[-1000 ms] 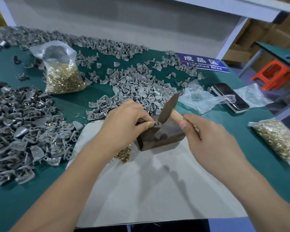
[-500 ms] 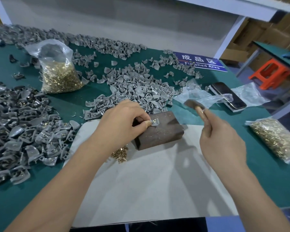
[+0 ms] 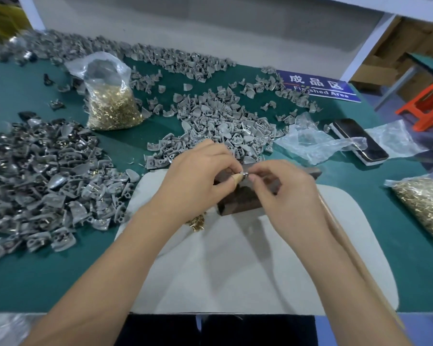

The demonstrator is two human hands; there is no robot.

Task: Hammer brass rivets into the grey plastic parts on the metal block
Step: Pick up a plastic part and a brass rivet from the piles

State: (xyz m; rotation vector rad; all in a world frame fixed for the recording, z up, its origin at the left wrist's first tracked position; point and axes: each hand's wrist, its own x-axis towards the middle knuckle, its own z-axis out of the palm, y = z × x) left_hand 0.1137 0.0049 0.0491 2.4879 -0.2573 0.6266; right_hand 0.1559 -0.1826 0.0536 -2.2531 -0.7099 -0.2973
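The dark metal block (image 3: 238, 203) stands on a white mat (image 3: 235, 265). Just above its top, my left hand (image 3: 198, 181) pinches a small grey plastic part (image 3: 244, 175) between thumb and forefinger. My right hand (image 3: 285, 193) has come in from the right, and its thumb and forefinger touch the same part. The hammer's wooden handle (image 3: 348, 245) runs back under my right palm and along the forearm; its head is hidden. A few loose brass rivets (image 3: 196, 224) lie on the mat under my left wrist.
Grey parts (image 3: 218, 126) are heaped behind the block, and parts with rivets (image 3: 35, 176) lie at the left. Rivet bags stand at the back left (image 3: 113, 106) and right edge (image 3: 425, 208). A phone (image 3: 360, 141) and crumpled plastic (image 3: 310, 143) lie at the right.
A second ago the hammer struck the part on the block, then swung up to the right. My right hand has now come back down, and its fingers meet the part.
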